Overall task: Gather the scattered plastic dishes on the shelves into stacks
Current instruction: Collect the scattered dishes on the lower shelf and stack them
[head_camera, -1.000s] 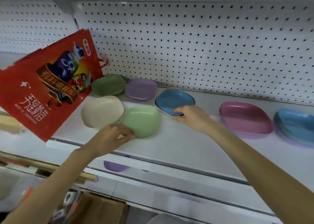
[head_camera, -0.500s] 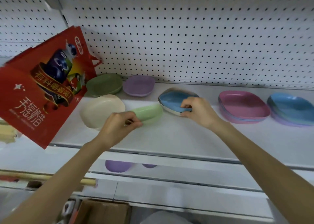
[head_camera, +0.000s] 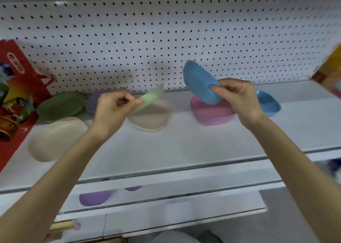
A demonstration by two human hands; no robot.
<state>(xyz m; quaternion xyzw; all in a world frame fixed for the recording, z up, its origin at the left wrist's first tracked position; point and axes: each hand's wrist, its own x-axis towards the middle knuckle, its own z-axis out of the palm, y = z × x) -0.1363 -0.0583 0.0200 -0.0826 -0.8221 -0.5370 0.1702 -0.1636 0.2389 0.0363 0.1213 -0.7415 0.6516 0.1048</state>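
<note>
The left hand point(head_camera: 114, 109) pinches the light green dish point(head_camera: 150, 98) by its near rim between thumb and fingertips, and the right hand point(head_camera: 238, 98) grips the blue dish point(head_camera: 199, 82) the same way at its edge. Both dishes are off the shelf point(head_camera: 184, 145) and tilted. The green one hangs just above a beige dish point(head_camera: 151, 119) at the middle, and the blue one hangs over the pink stack point(head_camera: 212, 113) to the right. A fingertip hold carries each dish, so they look light. They also look thin, stiff and smooth-surfaced, so a rim pinch may slip or let the dish swing. A thumb inside the hollow with fingers under the base would probably steady it for nesting. They seem unlikely to break if dropped. The pink stack is several dishes nested, with bluish edges showing lower down, and its top dish holds nothing. Another blue dish point(head_camera: 269, 104) lies further right, partly behind the right hand. At the left a second beige dish point(head_camera: 57, 137) lies near, with a dark green dish point(head_camera: 60, 106) and a purple dish point(head_camera: 94, 102) further back, all single. No dish whose hollow shows holds anything. A purple dish on the lower shelf point(head_camera: 96, 198) lies below.
</note>
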